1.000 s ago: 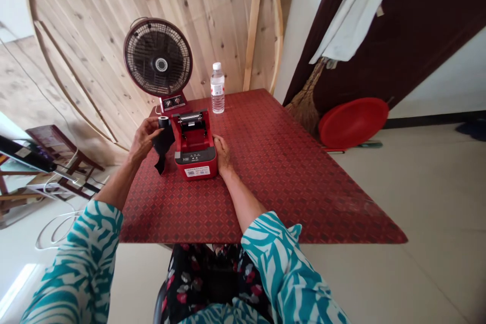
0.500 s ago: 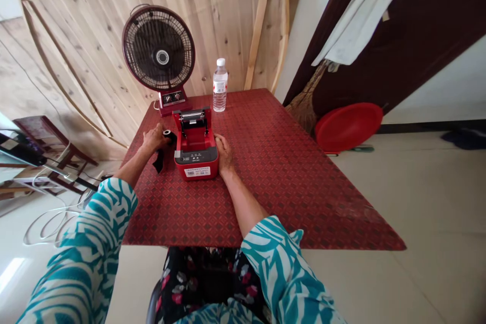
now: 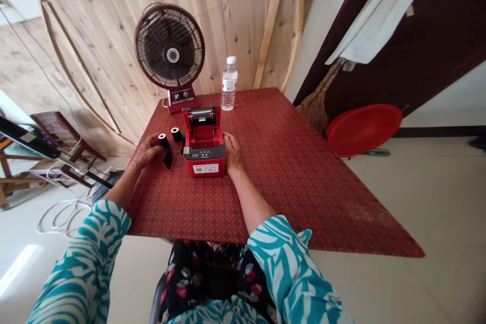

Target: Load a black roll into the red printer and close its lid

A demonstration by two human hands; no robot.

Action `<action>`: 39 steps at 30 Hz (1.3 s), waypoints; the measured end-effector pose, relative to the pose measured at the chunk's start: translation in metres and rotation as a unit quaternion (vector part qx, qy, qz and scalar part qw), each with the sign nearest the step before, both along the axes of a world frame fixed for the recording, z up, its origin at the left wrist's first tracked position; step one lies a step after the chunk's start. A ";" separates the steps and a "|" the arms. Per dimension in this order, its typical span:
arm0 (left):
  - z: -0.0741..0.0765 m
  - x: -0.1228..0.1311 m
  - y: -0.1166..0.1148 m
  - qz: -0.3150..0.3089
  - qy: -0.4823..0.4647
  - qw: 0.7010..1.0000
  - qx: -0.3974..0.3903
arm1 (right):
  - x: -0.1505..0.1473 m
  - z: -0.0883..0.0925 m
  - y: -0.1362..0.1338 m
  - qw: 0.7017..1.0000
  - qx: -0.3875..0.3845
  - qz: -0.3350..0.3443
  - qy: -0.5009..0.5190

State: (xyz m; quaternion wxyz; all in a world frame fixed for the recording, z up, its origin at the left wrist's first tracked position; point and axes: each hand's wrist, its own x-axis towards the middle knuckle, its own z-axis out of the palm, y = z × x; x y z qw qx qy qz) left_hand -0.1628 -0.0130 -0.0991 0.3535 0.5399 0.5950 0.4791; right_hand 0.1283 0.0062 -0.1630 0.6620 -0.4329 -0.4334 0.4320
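A red and dark grey label printer [image 3: 207, 168] sits on the table with its lid raised at the back. My right hand [image 3: 232, 152] presses along the printer's right side, fingers curled against it. To the printer's left stand two small black rolls with white cores. The nearer roll [image 3: 163, 142] trails a dark strip [image 3: 167, 159] down the tabletop. Just left of it is my left hand [image 3: 147, 152], its fingers apart and loosely bent; the fingertips are close beside the roll. The farther roll [image 3: 175, 135] stands between the nearer roll and the printer, a dark strip behind it.
A dark red fan [image 3: 170, 53] and a capped water bottle [image 3: 228, 86] stand at the back of the red patterned table [image 3: 288, 182]. Right of the table are a broom [image 3: 317, 98] and a red basin [image 3: 362, 129]. A chair [image 3: 68, 136] and loose cables lie at left.
My left hand has drawn back to the left and toward me, uncovering the nearer roll. My right hand stays at the printer. The view has shifted slightly left.
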 end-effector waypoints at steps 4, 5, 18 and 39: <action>-0.012 0.007 0.006 -0.012 0.008 1.000 0.003 | -0.001 0.002 -0.001 1.000 -0.005 -0.005 0.003; -0.014 0.007 0.008 0.000 0.005 1.000 0.011 | -0.001 0.003 -0.002 1.000 -0.005 -0.004 0.005; 0.056 0.073 0.003 -0.205 0.175 0.945 0.187 | -0.002 0.008 -0.003 1.000 -0.005 -0.005 -0.009; 0.075 0.129 0.048 -0.359 0.441 0.822 -0.005 | -0.004 0.007 0.001 1.000 0.010 -0.008 -0.013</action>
